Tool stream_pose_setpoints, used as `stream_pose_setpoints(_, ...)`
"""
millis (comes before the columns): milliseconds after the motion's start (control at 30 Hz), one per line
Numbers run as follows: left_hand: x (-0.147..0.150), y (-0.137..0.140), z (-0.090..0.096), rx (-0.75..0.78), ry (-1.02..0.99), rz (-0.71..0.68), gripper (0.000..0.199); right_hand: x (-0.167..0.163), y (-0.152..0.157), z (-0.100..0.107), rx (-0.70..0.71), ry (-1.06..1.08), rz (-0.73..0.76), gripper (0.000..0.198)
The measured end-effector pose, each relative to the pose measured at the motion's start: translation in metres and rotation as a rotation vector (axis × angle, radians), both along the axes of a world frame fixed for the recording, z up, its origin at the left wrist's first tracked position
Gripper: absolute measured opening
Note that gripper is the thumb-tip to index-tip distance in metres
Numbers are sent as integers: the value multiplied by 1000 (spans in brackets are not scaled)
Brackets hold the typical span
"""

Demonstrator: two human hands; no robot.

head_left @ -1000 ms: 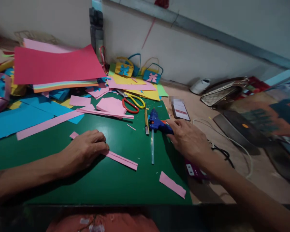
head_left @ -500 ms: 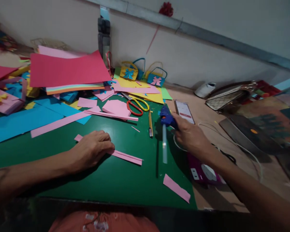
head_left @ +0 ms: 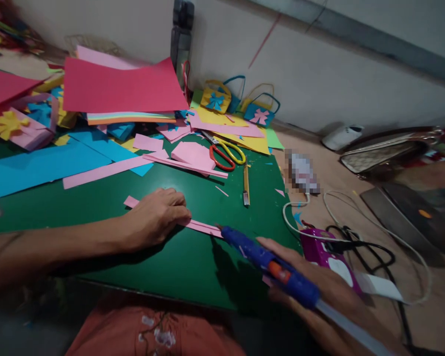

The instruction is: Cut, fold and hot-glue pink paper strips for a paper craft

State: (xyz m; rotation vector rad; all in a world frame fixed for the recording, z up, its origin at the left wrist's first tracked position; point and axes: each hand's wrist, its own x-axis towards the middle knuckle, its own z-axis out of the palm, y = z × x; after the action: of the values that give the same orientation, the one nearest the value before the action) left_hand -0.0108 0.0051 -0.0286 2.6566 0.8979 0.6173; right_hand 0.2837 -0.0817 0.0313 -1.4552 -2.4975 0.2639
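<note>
My left hand presses a folded pink paper strip down on the green table mat, its fingers curled over the strip's middle. Both ends of that strip stick out from beneath the hand. In my right hand is a blue glue gun, with a clear glue stick running out of its back end. The gun's nozzle is at the right end of the strip; whether it touches the paper I cannot tell.
Beyond my hands lie scissors, a yellow cutter and pink offcuts. Coloured sheets and small paper bags stand farther back. On the right are a purple power strip, cables and a phone.
My right hand has brought the glue gun down and toward me, turning its nozzle left to the strip's end. My left hand still holds the strip. The view has shifted.
</note>
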Motion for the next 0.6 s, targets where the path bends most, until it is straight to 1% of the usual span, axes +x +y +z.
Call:
stream_pose_setpoints(100,1,0,0,-24,-3,9,28,-4,-3,-5,-78,19,110,62)
stream_pose_setpoints(167,1,0,-1,-40,-5,10,28,-8,-1,-6,-63,47,177,66)
stream_pose_setpoints(233,1,0,-1,-51,-3,6,27,-11,2,-7,-48,45,209,67)
stream_pose_setpoints(333,1,0,-1,-58,0,11,27,-14,5,-7,-42,28,226,66)
stream_pose_setpoints(600,1,1,-1,-62,7,14,26,-16,11,-11,-31,-2,212,61)
